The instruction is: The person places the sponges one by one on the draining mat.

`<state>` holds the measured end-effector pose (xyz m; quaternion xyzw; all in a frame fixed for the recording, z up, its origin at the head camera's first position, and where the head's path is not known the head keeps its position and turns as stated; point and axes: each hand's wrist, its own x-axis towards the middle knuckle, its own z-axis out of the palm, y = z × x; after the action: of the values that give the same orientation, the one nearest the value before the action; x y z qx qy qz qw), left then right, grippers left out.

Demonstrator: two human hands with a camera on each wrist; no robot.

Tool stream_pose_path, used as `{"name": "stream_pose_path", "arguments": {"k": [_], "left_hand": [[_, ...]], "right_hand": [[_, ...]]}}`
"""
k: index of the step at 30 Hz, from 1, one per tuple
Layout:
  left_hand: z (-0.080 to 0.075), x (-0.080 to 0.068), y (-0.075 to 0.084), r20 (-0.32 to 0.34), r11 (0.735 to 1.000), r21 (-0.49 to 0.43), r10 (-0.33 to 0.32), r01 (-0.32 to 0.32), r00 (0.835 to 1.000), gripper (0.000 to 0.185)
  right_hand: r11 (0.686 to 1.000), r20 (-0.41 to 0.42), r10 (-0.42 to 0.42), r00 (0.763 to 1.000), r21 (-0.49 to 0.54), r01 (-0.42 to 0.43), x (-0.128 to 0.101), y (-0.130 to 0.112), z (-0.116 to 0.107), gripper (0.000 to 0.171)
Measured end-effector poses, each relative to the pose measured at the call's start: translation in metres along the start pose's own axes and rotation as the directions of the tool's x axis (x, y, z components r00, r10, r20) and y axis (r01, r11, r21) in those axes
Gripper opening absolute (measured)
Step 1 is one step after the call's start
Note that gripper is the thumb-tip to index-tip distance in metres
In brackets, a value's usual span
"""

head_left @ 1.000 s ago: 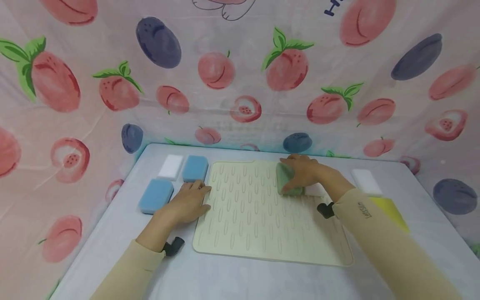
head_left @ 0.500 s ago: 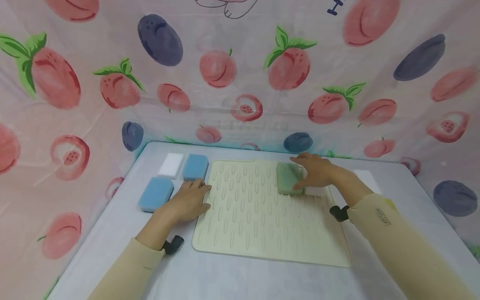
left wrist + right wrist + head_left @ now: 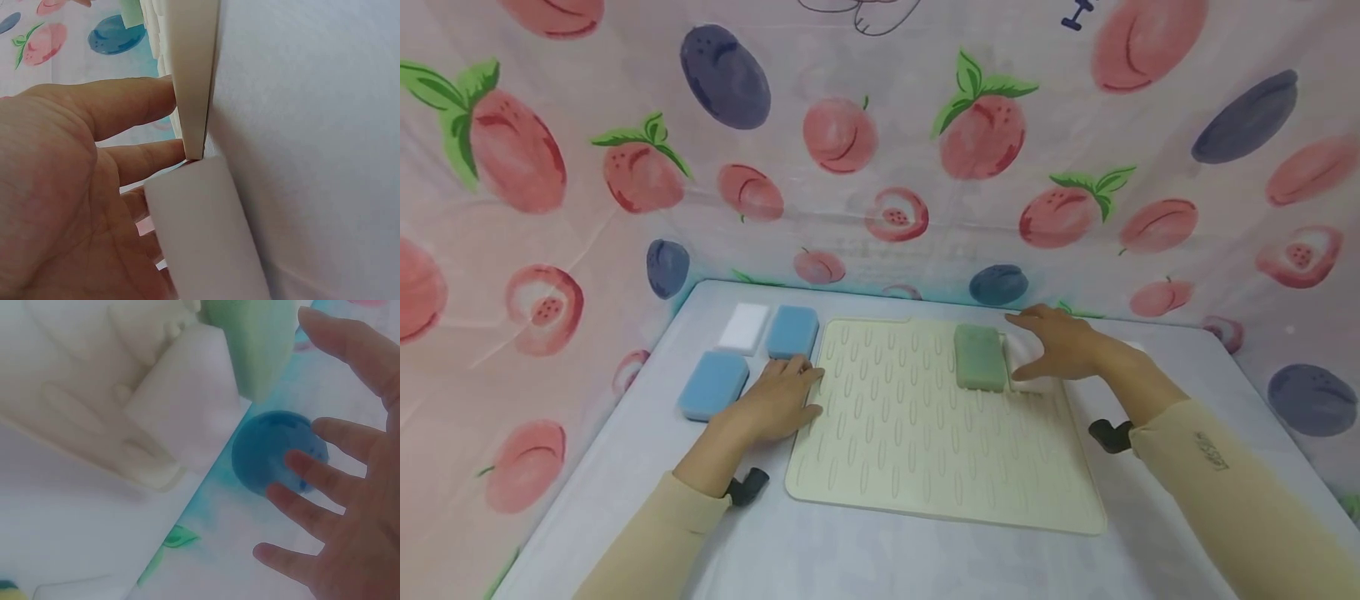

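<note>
The left hand [image 3: 772, 404] is lying flat, fingers straight, on the mat's [image 3: 925, 450] near-left edge. Farther off, the right hand [image 3: 1063, 348] is hovering spread beside the green sponge [image 3: 980, 357]; its wrist view is revealing a white sponge [image 3: 187, 412] between them.

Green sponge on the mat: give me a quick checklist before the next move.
1. Green sponge lies flat on the cream mat: ok.
2. Right hand free of the sponge, fingers spread: ok.
3. White sponge beside the green one, partly hidden under the right hand: position cannot tell.
4. Left hand rests on the mat's left edge: ok.
5. Blue sponges off the mat on the left: ok.
</note>
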<state>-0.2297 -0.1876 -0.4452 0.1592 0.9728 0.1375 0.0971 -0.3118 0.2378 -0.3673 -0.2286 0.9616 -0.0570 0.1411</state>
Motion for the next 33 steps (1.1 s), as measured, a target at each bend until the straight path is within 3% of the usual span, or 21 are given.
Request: {"name": "stream_pose_path", "arguments": {"k": [13, 33], "left_hand": [[-0.001, 0.0, 0.0, 0.005, 1.0, -0.005, -0.014, 0.014, 1.0, 0.061], [-0.001, 0.001, 0.002, -0.004, 1.0, 0.001, -0.014, 0.014, 1.0, 0.061]], "right_hand": [[1.0, -0.041, -0.02, 0.999, 0.0, 0.02, -0.024, 0.012, 0.004, 0.098], [0.993, -0.018, 0.111, 0.994, 0.045, -0.11, -0.056, 0.038, 0.024, 0.1]]}}
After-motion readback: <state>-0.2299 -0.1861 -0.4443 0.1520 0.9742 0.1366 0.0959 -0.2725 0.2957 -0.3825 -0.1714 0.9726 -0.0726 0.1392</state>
